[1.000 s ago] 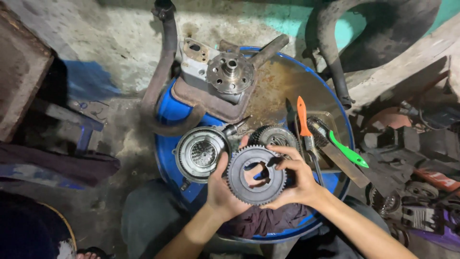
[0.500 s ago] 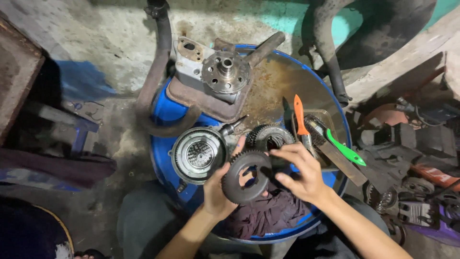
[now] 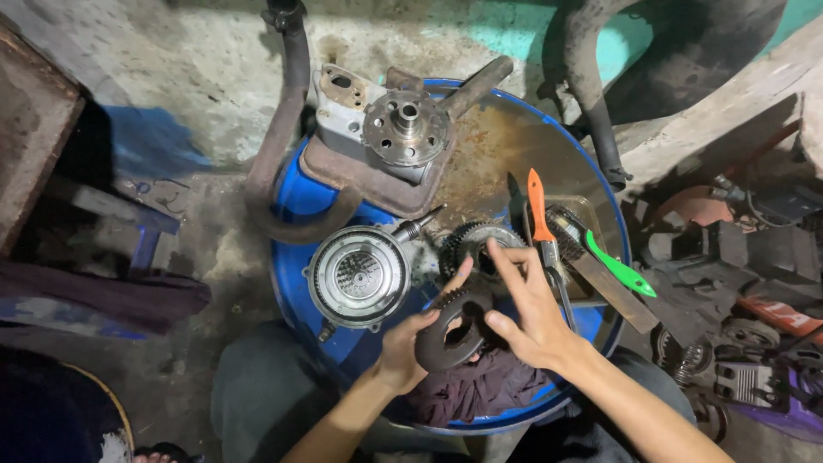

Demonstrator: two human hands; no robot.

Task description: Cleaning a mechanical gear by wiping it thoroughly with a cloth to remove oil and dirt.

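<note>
Seen from above, left to right: a round clutch housing (image 3: 357, 276) lies flat on the rusty top of a blue drum (image 3: 291, 206) that serves as the tabletop, with a flanged hub casting (image 3: 403, 129) at the far side. The left hand (image 3: 401, 347) has its grip closed on the lower edge of a dark toothed gear ring (image 3: 454, 327), held tilted above a dark rag (image 3: 467, 390) at the near rim. The right hand (image 3: 527, 309) has an open grip, fingers spread, palm against the ring's right side. Behind it lies a second gear (image 3: 476, 244); right of it, an orange-handled tool (image 3: 538, 210) and a green-handled brush (image 3: 613, 266). Risk: the ring appears oily and is gripped by one edge only, so it could slip and strike the drum.
</note>
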